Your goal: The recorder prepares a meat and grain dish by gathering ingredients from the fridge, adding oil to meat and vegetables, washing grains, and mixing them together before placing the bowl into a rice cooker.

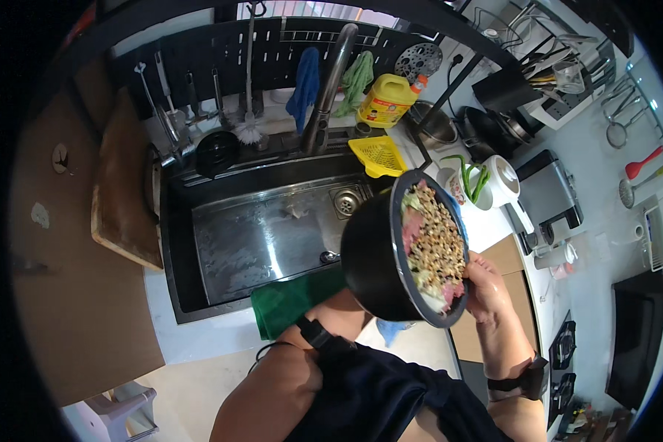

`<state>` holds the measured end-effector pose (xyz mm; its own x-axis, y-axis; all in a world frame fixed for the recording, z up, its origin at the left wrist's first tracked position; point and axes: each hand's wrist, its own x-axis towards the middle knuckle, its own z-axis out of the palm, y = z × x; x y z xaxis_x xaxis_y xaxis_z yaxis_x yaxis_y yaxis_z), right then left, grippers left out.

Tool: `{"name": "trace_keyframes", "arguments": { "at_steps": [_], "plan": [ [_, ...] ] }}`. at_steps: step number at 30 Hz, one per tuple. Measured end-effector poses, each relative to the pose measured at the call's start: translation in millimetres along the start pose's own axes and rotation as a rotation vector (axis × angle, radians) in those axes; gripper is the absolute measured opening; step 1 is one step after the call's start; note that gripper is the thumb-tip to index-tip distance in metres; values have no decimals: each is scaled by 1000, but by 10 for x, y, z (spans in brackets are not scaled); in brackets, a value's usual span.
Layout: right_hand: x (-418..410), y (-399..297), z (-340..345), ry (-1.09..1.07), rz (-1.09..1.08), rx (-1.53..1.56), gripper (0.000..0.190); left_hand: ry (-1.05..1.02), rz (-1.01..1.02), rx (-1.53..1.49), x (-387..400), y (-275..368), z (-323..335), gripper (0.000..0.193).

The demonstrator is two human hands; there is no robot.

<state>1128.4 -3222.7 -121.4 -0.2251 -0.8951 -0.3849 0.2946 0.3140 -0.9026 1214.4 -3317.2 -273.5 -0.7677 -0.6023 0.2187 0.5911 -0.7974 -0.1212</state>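
Observation:
A black pot (375,248), tilted so that its opening faces right, is held up in front of me, overlapping the sink's right front corner. Inside lie a grain-like mixture (437,235), pale green cabbage-like leaves and pink pieces that look like meat. My right hand (485,284) grips the pot's rim at the right. My left forearm reaches behind the pot's lower left side, and my left hand is hidden there. Below the forearm a green cloth (293,301) hangs over the front edge of the sink.
The black-rimmed sink (243,243) holds a small metal utensil. A faucet (329,88), a yellow strainer basket (378,154) and a yellow detergent bottle (388,102) stand behind it. Right are a white pot (500,182) and green peppers (475,182). A wooden cutting board (124,188) leans left.

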Motion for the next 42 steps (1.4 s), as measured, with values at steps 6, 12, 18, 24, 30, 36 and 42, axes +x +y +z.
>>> {"name": "trace_keyframes", "arguments": {
  "at_steps": [6, 12, 18, 24, 30, 36, 42],
  "plan": [
    [321, 60, 205, 162, -122, 10, 14, 90, 126, -122, 8, -73, 102, 40],
    [587, 356, 308, 302, -289, -159, 14, 129, 355, -115, -61, -17, 365, 43],
    [653, 519, 364, 405, -160, -155, 16, 803, 892, 265, -61, 192, 509, 47],
    [486, 555, 153, 406, -20, -177, 18, 607, 1219, 1390, -236, 182, 69, 39],
    [182, 264, -248, 304, -11, -250, 12, 352, 585, 583, -256, 426, 322, 42],
    [104, 204, -295, 207, 55, -69, 13, 103, 377, 170, -191, 346, 474, 42],
    [119, 243, -277, 253, 56, 40, 11, -145, 294, 13, -113, 186, 270, 44]
  ]
}}
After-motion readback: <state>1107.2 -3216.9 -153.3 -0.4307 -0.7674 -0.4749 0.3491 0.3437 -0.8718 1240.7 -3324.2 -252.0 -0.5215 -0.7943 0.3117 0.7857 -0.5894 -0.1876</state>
